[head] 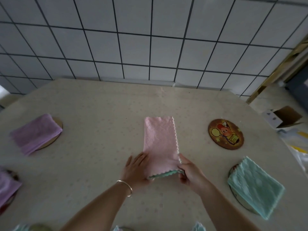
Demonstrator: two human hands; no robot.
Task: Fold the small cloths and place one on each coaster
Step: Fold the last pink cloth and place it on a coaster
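Observation:
A pink cloth (159,139) with a green underside lies folded into a long strip in the middle of the table. My left hand (136,169) holds its near left corner, fingers lying along the cloth's left edge. My right hand (190,172) pinches the near right corner, lifting the near edge a little. A bare round coaster (225,134) with a cartoon picture lies to the right. A folded purple cloth (35,133) sits on a coaster (58,124) at the left, and a folded green cloth (255,185) covers a coaster (232,170) at the right.
Another purple cloth (7,185) lies on a coaster at the left edge. More cloths and coasters peek in along the bottom edge. An open cardboard box (283,116) and plastic bags lie off the table's right side. A tiled wall (133,39) stands behind the table (100,105).

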